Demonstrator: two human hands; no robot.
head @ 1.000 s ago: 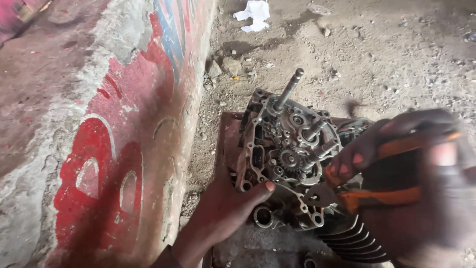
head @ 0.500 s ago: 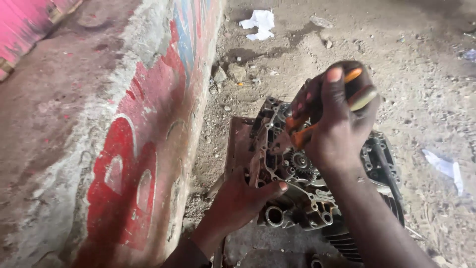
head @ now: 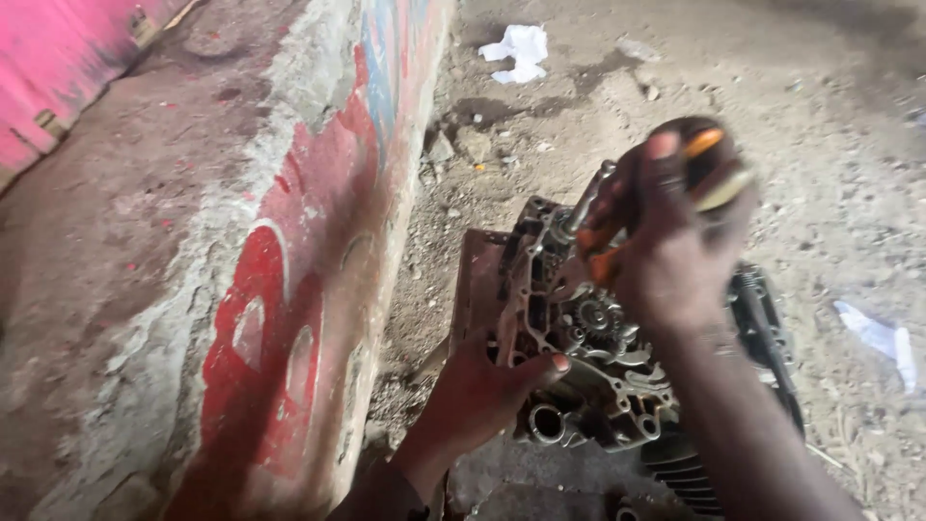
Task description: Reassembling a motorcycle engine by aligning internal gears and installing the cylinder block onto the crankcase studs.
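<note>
- On the dirt ground beside the painted concrete curb [head: 289, 318]: engine case [head: 588, 357] sits open side up, on a rusty plate [head: 477, 280] near the curb's foot.
- Left hand [head: 482, 396] grips the case's near-left edge, thumb hooked over the rim, fingers clenched on it. Good brace; I'd keep it firm so the case can't rock.
- Right hand [head: 675, 232] is wrapped tight round an orange-and-black tool handle [head: 699, 159], held above the case's far side, next to the upright shaft [head: 584, 203]. Tool tip is hidden by the hand; can't tell what it meets.
- Judgement: keep the tool in line with the shaft and the gears [head: 593, 314], no side load.
- Grit all round; keep it out of the open case.
- White rag [head: 521, 48] lies well apart, at the far end of the curb.
</note>
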